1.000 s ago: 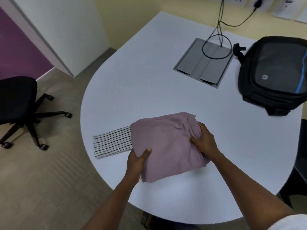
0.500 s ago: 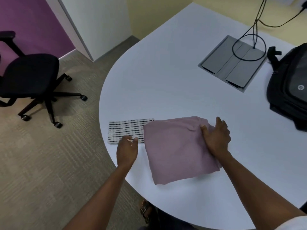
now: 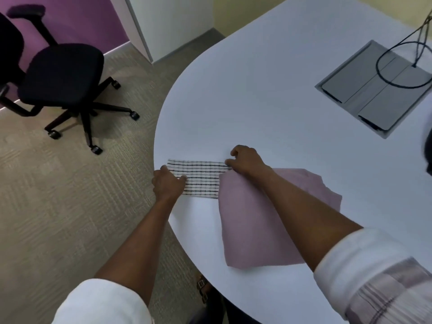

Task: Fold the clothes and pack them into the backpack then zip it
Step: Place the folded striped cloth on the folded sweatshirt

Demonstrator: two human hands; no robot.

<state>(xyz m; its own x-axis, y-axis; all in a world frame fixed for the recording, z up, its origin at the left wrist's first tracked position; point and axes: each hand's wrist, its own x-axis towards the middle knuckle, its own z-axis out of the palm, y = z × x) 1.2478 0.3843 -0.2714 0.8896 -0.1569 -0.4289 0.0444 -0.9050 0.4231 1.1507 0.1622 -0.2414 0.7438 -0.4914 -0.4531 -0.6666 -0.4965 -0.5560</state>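
Observation:
A folded white cloth with a black check pattern [image 3: 201, 178] lies at the left edge of the white round table [image 3: 268, 108]. My left hand [image 3: 168, 184] grips its near left end. My right hand [image 3: 245, 161] pinches its far right corner, reaching over the folded pink garment [image 3: 252, 230], which lies flat beside and partly over the checked cloth. Only a dark sliver of the black backpack [image 3: 427, 148] shows at the right frame edge.
A grey cable hatch [image 3: 374, 90] with a looped black cord [image 3: 402, 64] is set into the table at the far right. A black office chair [image 3: 58, 73] stands on the carpet to the left, beside a white partition.
My right hand left the pink garment and moved left to the checked cloth's far corner. My left hand closed on the cloth's near end. The view swung left, pushing the backpack almost out.

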